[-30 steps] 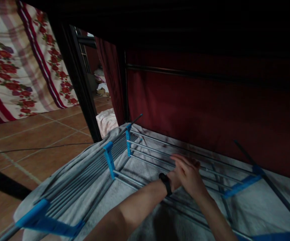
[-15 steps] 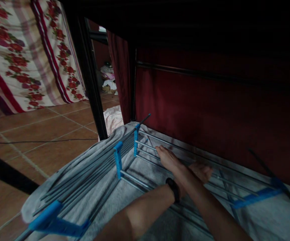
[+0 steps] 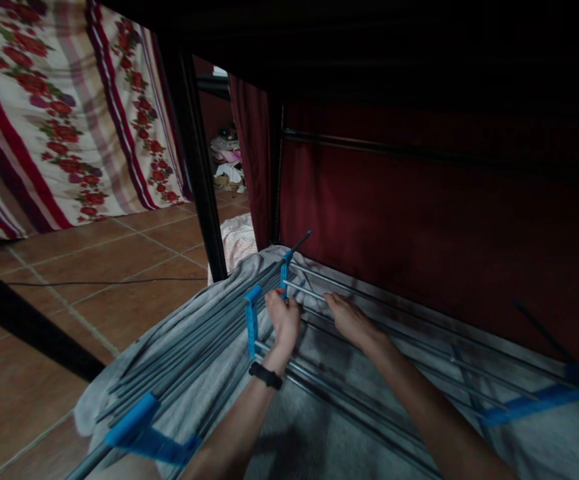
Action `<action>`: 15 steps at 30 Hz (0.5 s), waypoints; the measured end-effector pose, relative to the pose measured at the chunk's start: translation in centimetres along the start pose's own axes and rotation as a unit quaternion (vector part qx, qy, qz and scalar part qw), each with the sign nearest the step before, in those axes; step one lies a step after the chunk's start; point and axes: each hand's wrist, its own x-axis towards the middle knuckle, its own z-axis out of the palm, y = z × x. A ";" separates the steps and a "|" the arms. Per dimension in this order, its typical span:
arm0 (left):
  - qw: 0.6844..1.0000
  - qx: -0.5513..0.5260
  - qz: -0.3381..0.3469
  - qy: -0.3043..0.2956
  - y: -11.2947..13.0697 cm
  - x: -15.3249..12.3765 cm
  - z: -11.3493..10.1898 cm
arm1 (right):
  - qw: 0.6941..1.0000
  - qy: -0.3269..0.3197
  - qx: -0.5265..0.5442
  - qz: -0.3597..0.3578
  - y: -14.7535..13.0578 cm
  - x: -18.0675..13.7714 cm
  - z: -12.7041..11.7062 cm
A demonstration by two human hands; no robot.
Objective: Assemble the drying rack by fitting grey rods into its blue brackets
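A metal drying rack (image 3: 379,347) with blue plastic joints lies flat on a grey towel (image 3: 319,427). My left hand (image 3: 283,319), with a black band at the wrist, is closed round a grey rod beside the blue joint (image 3: 252,320) at the rack's hinge. My right hand (image 3: 348,315) rests just to the right of it, its fingers curled over the thin rods near the far rail. A folded wing of the rack (image 3: 189,353) stretches toward the lower left.
A dark red curtain (image 3: 419,213) hangs right behind the rack. A black bed post (image 3: 199,160) stands to the left, with terracotta floor tiles (image 3: 94,280), a black cable and a floral sheet (image 3: 44,120) beyond. Clothes lie on the floor in the far gap.
Both hands have moved left along the rack to the hinge. The left hand came out from under the right arm and took hold of a rod; the view shifted left.
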 end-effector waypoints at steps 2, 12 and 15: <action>0.998 -0.037 -0.036 0.035 0.1 2.3 0.8 | 1.000 0.003 -0.002 0.000 -0.1 -0.1 -0.1; 0.973 -0.228 -0.011 -0.039 -0.7 5.5 3.3 | 1.000 0.001 -0.028 0.012 -0.3 -0.3 -0.3; 0.973 -0.230 -0.018 -0.030 -1.0 5.6 3.4 | 0.999 0.005 -0.020 0.026 -0.7 -0.1 -0.3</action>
